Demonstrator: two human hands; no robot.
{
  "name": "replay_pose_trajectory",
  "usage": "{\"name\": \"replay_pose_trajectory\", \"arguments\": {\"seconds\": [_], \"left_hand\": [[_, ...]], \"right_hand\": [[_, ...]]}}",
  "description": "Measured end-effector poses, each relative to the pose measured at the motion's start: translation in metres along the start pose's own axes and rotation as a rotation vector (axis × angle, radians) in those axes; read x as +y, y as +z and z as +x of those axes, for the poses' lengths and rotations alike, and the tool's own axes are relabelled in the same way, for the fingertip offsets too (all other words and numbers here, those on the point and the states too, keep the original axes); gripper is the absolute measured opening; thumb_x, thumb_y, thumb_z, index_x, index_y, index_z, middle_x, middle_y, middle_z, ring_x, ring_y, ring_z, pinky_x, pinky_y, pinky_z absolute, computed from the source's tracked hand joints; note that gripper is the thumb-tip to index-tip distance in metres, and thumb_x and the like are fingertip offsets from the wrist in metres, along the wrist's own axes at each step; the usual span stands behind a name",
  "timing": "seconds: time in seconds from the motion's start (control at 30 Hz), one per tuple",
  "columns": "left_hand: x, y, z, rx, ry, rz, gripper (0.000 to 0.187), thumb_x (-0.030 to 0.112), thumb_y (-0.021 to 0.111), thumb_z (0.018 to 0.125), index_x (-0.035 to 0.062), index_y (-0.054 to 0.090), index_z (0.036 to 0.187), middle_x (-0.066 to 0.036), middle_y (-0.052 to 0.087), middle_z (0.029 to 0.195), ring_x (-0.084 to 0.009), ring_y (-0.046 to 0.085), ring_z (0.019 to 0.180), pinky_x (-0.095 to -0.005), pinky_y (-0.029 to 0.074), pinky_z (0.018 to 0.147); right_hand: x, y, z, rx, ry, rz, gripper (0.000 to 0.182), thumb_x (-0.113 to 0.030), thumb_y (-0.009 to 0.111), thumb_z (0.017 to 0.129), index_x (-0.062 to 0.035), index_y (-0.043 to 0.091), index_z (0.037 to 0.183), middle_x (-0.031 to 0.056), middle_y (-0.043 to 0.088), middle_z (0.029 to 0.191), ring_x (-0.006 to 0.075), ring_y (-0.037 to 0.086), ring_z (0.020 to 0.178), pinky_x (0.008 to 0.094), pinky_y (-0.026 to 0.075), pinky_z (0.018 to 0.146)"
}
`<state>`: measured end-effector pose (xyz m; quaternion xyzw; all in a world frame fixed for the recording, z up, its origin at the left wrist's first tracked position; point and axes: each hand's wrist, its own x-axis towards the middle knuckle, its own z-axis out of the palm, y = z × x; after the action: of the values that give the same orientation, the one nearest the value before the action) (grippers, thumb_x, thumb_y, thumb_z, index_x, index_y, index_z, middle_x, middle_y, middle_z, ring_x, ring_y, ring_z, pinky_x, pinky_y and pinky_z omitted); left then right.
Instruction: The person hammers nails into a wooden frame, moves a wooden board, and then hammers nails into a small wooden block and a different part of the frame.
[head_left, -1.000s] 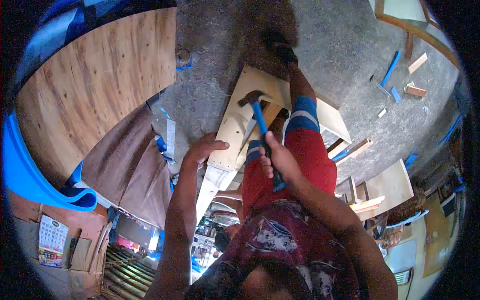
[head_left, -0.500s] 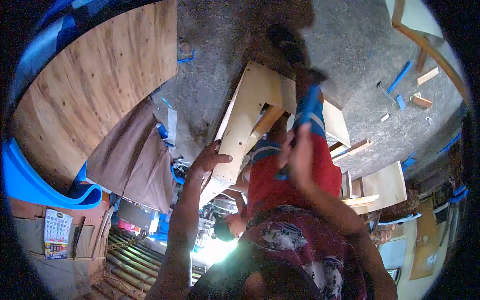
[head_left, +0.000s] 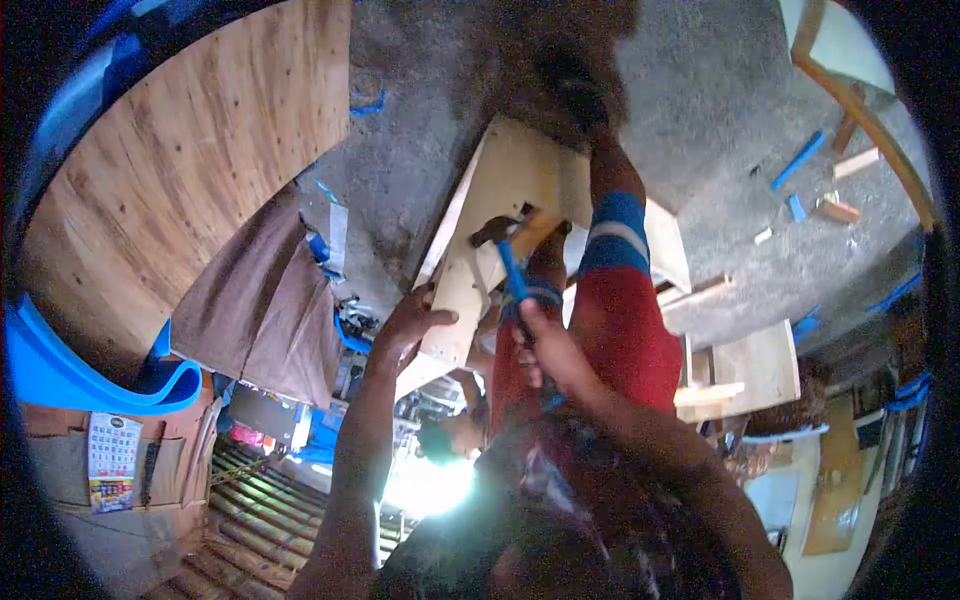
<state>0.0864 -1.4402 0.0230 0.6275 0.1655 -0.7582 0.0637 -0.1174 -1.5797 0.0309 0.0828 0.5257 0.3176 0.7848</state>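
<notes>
A pale wooden frame stands between my legs, with a panel and an opening near its far end. My left hand grips its left edge near the close end, thumb on top. My right hand is wrapped round the handle of a hammer with a blue shaft. The dark hammer head is over the frame's near face; whether it touches the wood I cannot tell.
A large plywood sheet is at the left above a brown cloth. Wood offcuts and blue pieces lie on the concrete floor at the right. Another wooden piece is at the lower right. Part of another person shows below the frame.
My right hand has come down and left with the hammer, whose head is now at the frame. My left hand keeps its hold on the edge.
</notes>
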Motion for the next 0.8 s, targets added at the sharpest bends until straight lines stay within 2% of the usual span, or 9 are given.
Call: {"name": "replay_pose_trajectory", "arguments": {"seconds": [0.2,0.23,0.3,0.5,0.57,0.6,0.67,0.73,0.8], "left_hand": [[-0.026,-0.014,0.023,0.079,0.138,-0.003,0.066,0.005,0.071,0.063,-0.0025,0.045,0.124,-0.017,0.063,0.096,-0.0255,0.063,0.082,-0.0368,0.051,0.073],[-0.031,-0.015,0.022,0.077,0.136,-0.004,0.066,0.005,0.071,0.063,-0.0025,0.045,0.124,-0.017,0.063,0.096,-0.0255,0.063,0.082,-0.0368,0.051,0.073],[-0.034,-0.014,0.025,0.13,0.107,0.017,0.063,0.007,0.071,0.064,-0.0027,0.048,0.121,-0.017,0.063,0.096,-0.0249,0.064,0.08,-0.0367,0.051,0.072],[-0.013,-0.011,0.018,0.095,0.11,-0.065,0.049,0.01,0.07,0.065,-0.0024,0.057,0.11,-0.013,0.065,0.094,-0.0216,0.064,0.08,-0.0347,0.05,0.072],[-0.026,-0.016,0.022,-0.011,0.099,0.033,0.06,0.02,0.071,0.066,0.0012,0.051,0.12,-0.011,0.063,0.101,-0.0204,0.061,0.087,-0.0334,0.048,0.079],[-0.027,-0.017,0.023,-0.007,0.115,0.072,0.059,0.02,0.07,0.066,0.0008,0.052,0.119,-0.011,0.063,0.1,-0.0204,0.061,0.087,-0.0337,0.048,0.079],[-0.019,-0.014,0.028,0.028,0.131,0.035,0.053,0.016,0.07,0.067,-0.0006,0.055,0.114,-0.012,0.064,0.097,-0.0207,0.062,0.083,-0.0338,0.049,0.075],[-0.025,-0.014,0.022,0.063,0.115,-0.013,0.047,0.013,0.071,0.067,-0.0021,0.058,0.11,-0.013,0.066,0.094,-0.0209,0.064,0.08,-0.034,0.05,0.072],[-0.033,-0.02,0.025,0.068,0.125,0.026,0.05,0.013,0.072,0.066,-0.0018,0.058,0.111,-0.013,0.066,0.093,-0.0211,0.064,0.079,-0.0338,0.051,0.072]], "right_hand": [[-0.007,-0.009,0.007,0.437,-0.557,0.44,0.049,-0.052,0.033,0.094,-0.0095,0.053,0.078,0.0037,0.05,0.054,0.0175,0.048,0.042,0.0322,0.041,0.039],[0.064,-0.018,0.058,0.717,-0.576,-0.331,0.05,-0.049,0.035,0.094,-0.0059,0.057,0.086,0.0067,0.057,0.061,0.02,0.055,0.049,0.0333,0.043,0.041],[0.048,0.017,0.018,0.058,-0.028,-0.372,0.051,-0.048,0.033,0.095,-0.004,0.057,0.084,0.008,0.055,0.057,0.0198,0.052,0.041,0.0349,0.043,0.039],[-0.029,-0.02,-0.038,0.229,-0.663,0.432,0.054,-0.059,0.031,0.091,-0.0104,0.048,0.078,0.0012,0.044,0.051,0.0151,0.041,0.036,0.0291,0.036,0.034],[-0.008,-0.007,-0.01,0.511,-0.722,0.428,0.057,-0.063,0.027,0.09,-0.012,0.048,0.077,0.0,0.04,0.05,0.0131,0.038,0.036,0.0274,0.031,0.035],[0.047,-0.009,0.037,0.489,-0.754,0.016,0.054,-0.06,0.029,0.091,-0.0109,0.048,0.077,0.0004,0.042,0.05,0.0142,0.04,0.036,0.0285,0.034,0.035],[0.083,-0.014,0.068,0.459,-0.778,-0.396,0.052,-0.056,0.031,0.093,-0.0098,0.048,0.078,0.0009,0.044,0.05,0.0152,0.042,0.036,0.0295,0.037,0.035],[0.046,0.004,0.01,0.027,-0.128,-0.004,0.052,-0.055,0.032,0.093,-0.0086,0.049,0.076,0.002,0.045,0.05,0.0155,0.042,0.035,0.0294,0.037,0.035],[0.01,-0.003,-0.024,0.254,-0.407,0.087,0.054,-0.058,0.033,0.091,-0.0094,0.047,0.074,0.0012,0.043,0.049,0.0146,0.042,0.036,0.0292,0.034,0.033]]}}
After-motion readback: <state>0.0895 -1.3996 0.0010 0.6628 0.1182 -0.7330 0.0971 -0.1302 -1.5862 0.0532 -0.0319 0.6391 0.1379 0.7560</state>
